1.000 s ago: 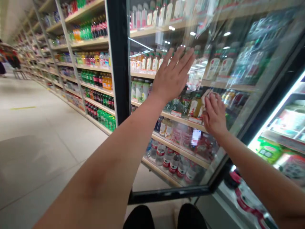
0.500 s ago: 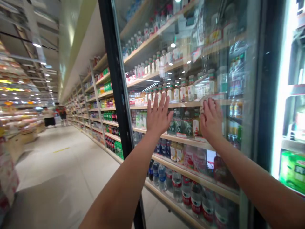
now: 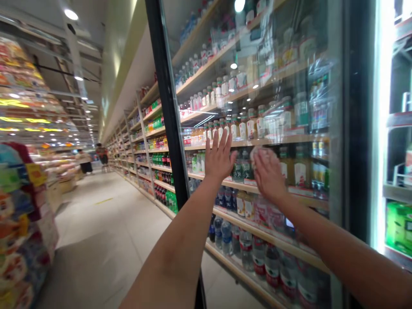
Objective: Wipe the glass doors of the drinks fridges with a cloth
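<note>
A tall glass door (image 3: pixel 286 51) with a dark frame stands swung out in front of me. My left hand (image 3: pixel 219 159) lies flat against the glass near the frame, fingers spread, holding nothing. To its right, my right hand (image 3: pixel 269 174) presses a pale cloth (image 3: pixel 256 155) to the pane. Only the cloth's upper edge shows past the fingers; the rest is hidden under the hand. Through the glass, and mixed with reflections, rows of bottles (image 3: pixel 247 126) appear on shelves.
The door's black frame (image 3: pixel 170 98) leans at the left of the pane. Shelves of drinks (image 3: pixel 161 159) line the aisle floor (image 3: pixel 128 227). Colourful packages (image 3: pixel 16 206) stand at left. Two people (image 3: pixel 102 155) are far off. A lit cooler with a green pack (image 3: pixel 399 225) is at right.
My right hand has slid left and a little down over the glass with the cloth, closer to my left hand. My left hand stays flat on the pane. The view has turned slightly left.
</note>
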The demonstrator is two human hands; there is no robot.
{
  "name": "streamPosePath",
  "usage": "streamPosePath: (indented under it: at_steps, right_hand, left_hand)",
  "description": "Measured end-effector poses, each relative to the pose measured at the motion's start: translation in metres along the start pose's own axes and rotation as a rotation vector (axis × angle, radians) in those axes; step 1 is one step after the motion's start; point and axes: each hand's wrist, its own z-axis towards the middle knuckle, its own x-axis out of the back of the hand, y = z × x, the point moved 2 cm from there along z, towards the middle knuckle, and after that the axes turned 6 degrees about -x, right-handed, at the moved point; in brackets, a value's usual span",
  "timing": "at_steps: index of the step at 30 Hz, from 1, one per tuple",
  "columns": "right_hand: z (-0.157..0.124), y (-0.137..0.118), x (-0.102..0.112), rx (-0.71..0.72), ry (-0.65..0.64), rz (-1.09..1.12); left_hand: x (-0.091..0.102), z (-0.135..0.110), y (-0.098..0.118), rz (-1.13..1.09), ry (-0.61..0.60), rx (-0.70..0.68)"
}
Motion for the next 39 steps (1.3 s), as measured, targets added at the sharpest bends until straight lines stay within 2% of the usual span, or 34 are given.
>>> streamPosePath:
  at_steps: [2, 3, 4, 6, 8, 9, 12, 13, 14, 17, 18, 19, 22, 23, 24, 25, 27, 28, 29, 30, 33, 34, 35, 38, 39]
  right_hand:
    - [-0.012, -0.008, 0.001, 0.184, -0.069, 0.005]
    - [-0.015, -0.008, 0.002, 0.217, -0.075, 0.004]
    - [-0.016, -0.005, 0.003, 0.186, -0.051, 0.000]
    - [-0.013, 0.006, 0.006, 0.007, 0.047, -0.003]
    - [-0.014, 0.013, 0.008, -0.092, 0.098, 0.004]
    - [-0.016, 0.012, 0.008, -0.062, 0.076, 0.014]
    - [-0.021, 0.002, 0.006, 0.218, -0.098, 0.045]
    - [-0.020, 0.000, 0.006, 0.241, -0.124, 0.047]
    - [-0.016, 0.001, 0.007, 0.194, -0.112, 0.048]
    - [-0.005, 0.004, 0.009, -0.135, 0.048, 0.042]
    - [-0.005, 0.002, 0.009, -0.180, 0.076, 0.042]
    - [-0.008, -0.002, 0.007, -0.153, 0.066, 0.048]
    - [-0.021, -0.015, 0.003, 0.163, -0.120, 0.096]
    - [-0.025, -0.015, 0.003, 0.225, -0.165, 0.104]
    - [-0.027, -0.012, 0.003, 0.220, -0.175, 0.098]
    - [-0.027, -0.007, 0.005, 0.144, -0.146, 0.078]
    - [-0.028, 0.007, 0.008, -0.094, -0.029, 0.016]
    - [-0.031, 0.012, 0.010, -0.164, 0.012, -0.007]
    - [-0.036, 0.014, 0.011, -0.160, 0.021, -0.014]
    - [-0.043, 0.013, 0.011, -0.079, -0.006, -0.005]
    - [-0.070, 0.013, 0.010, 0.278, -0.154, 0.057]
    - [-0.077, 0.016, 0.011, 0.302, -0.159, 0.058]
    - [-0.081, 0.022, 0.011, 0.249, -0.128, 0.045]
    - [-0.077, 0.039, 0.015, -0.062, 0.045, -0.011]
    - [-0.073, 0.040, 0.016, -0.092, 0.050, -0.013]
  left_hand:
    - [0.002, 0.000, 0.001, -0.015, 0.001, -0.001]
    - [0.002, 0.000, 0.002, -0.021, -0.002, 0.001]
    - [0.003, 0.000, 0.003, -0.023, -0.005, 0.004]
    - [0.005, 0.000, 0.004, -0.020, -0.015, 0.013]
    - [0.008, 0.000, 0.005, -0.022, -0.026, 0.018]
    - [0.009, 0.000, 0.006, -0.027, -0.031, 0.021]
    - [0.013, 0.000, 0.008, -0.039, -0.036, 0.023]
    - [0.015, 0.001, 0.009, -0.041, -0.034, 0.024]
    - [0.016, 0.001, 0.009, -0.043, -0.031, 0.023]
    - [0.019, 0.003, 0.010, -0.071, -0.031, 0.028]
    - [0.019, 0.003, 0.009, -0.087, -0.030, 0.031]
    - [0.019, 0.003, 0.009, -0.104, -0.029, 0.035]
    - [0.020, 0.004, 0.008, -0.136, -0.015, 0.042]
    - [0.020, 0.004, 0.007, -0.138, -0.011, 0.043]
    - [0.020, 0.004, 0.007, -0.138, -0.012, 0.044]
    - [0.020, 0.004, 0.007, -0.139, -0.014, 0.047]
    - [0.020, 0.004, 0.007, -0.146, -0.027, 0.051]
    - [0.020, 0.005, 0.007, -0.150, -0.033, 0.051]
    - [0.020, 0.005, 0.007, -0.154, -0.036, 0.051]
    - [0.020, 0.005, 0.007, -0.157, -0.036, 0.051]
    - [0.020, 0.006, 0.007, -0.164, -0.038, 0.057]
    - [0.020, 0.006, 0.007, -0.168, -0.038, 0.060]
    - [0.019, 0.006, 0.007, -0.176, -0.037, 0.061]
    - [0.019, 0.007, 0.006, -0.207, -0.029, 0.059]
    - [0.019, 0.007, 0.006, -0.214, -0.029, 0.059]
